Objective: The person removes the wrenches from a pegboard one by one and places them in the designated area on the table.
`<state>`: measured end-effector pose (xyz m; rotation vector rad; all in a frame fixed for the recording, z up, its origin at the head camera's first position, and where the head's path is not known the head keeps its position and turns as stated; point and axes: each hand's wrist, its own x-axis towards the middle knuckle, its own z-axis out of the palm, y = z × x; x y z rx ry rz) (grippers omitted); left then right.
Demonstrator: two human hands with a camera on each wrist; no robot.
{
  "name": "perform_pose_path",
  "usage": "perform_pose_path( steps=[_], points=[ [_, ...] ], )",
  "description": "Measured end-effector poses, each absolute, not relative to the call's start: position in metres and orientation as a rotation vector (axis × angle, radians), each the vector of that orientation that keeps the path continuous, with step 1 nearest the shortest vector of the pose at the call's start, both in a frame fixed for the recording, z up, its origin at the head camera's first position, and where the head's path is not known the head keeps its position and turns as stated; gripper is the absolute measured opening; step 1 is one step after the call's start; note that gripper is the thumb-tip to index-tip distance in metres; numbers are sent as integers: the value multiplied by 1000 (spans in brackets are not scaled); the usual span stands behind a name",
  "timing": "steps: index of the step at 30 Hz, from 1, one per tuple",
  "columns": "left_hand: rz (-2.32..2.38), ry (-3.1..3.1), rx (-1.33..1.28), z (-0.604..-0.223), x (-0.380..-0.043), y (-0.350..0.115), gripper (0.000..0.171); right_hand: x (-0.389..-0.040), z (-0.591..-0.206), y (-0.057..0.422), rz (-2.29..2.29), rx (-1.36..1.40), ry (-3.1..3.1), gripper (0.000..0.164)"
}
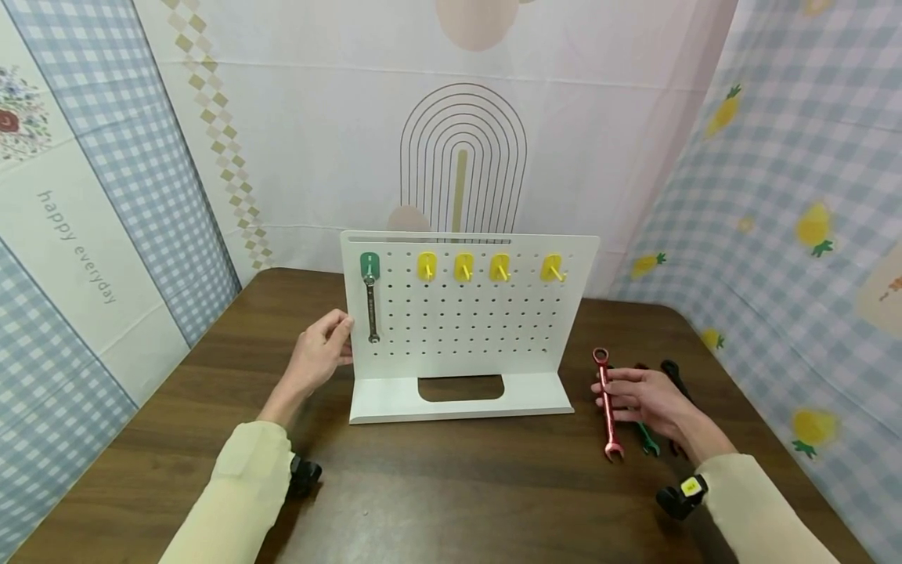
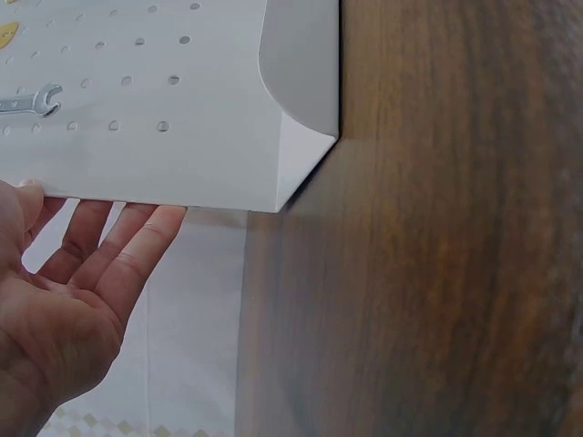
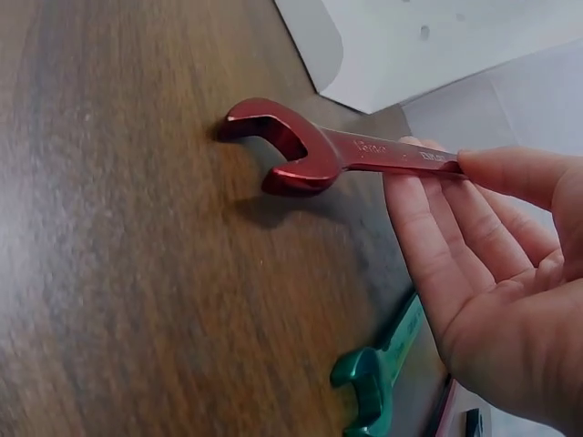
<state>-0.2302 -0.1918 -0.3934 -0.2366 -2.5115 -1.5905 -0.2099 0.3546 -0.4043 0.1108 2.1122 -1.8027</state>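
Observation:
A white pegboard stand (image 1: 458,329) stands upright on the table. A silver combination wrench (image 1: 372,309) hangs from the green hook (image 1: 369,265) at its left. My left hand (image 1: 320,352) holds the board's left edge, the thumb at the edge and the fingers (image 2: 137,250) reaching behind it. At the right, my right hand (image 1: 651,399) pinches a red combination wrench (image 3: 310,150) by its shaft between thumb and fingers. Its open end points toward me, lifted over the table. Under that hand lies a green wrench (image 3: 373,382), partly hidden.
Several yellow hooks (image 1: 463,268) run along the board's upper part. A black tool (image 1: 674,374) lies beyond the right hand, mostly covered by it. The brown wooden table (image 1: 451,486) is bordered by patterned cloth at the back and sides.

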Motion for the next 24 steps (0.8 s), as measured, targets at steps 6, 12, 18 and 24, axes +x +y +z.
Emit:
perform_pose_path(
  steps=[6,12,18,24],
  points=[
    [-1600,-2505,-250,-393,-231,-191,39,-210,-409,359,-1790,117,2116,56],
    [-1598,-2513,-235,-392,-231,-191,39,-210,-410,360,-1764,112,2123,60],
    [-1586,-2519,-225,-392,-230,-192,40,-211,-410,361,-1725,109,2142,64],
    [-1588,-2519,-226,-393,-229,-192,40,-211,-409,363,-1688,99,2164,60]
  ],
)
